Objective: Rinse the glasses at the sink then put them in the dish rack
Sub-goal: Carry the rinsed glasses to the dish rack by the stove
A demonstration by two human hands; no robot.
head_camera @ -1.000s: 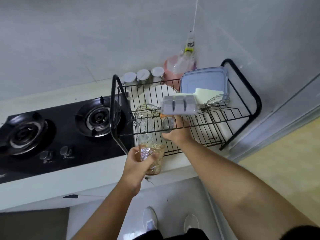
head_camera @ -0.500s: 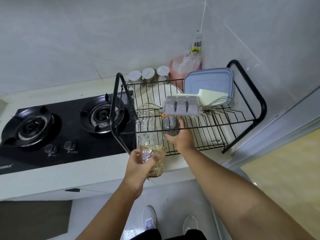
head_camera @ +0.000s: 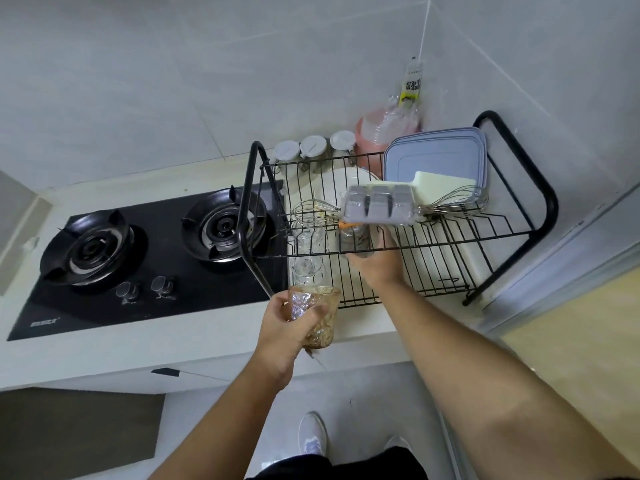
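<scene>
A white kitchen countertop (head_camera: 138,351) runs across the view, with a black glass two-burner gas hob (head_camera: 156,265) set into its left part. Just right of the hob stands a black two-tier wire dish rack (head_camera: 540,202). On its upper shelf lie a stack of pale blue rectangular plastic lids (head_camera: 436,157), a grey plastic ice-cube tray (head_camera: 377,206) and a steel wire whisk (head_camera: 311,209).

The right hand (head_camera: 375,261) reaches in under the upper shelf, its fingers and thumb curled round a small clear drinking glass (head_camera: 355,237), which sits below the ice-cube tray and is partly hidden by the wires. The left hand (head_camera: 284,327) is in front of the rack's near left corner and grips an amber textured glass tumbler (head_camera: 317,313), held upright above the counter's edge. Two clear glasses (head_camera: 308,251) stand on the left of the lower tier, beside the held clear glass.
</scene>
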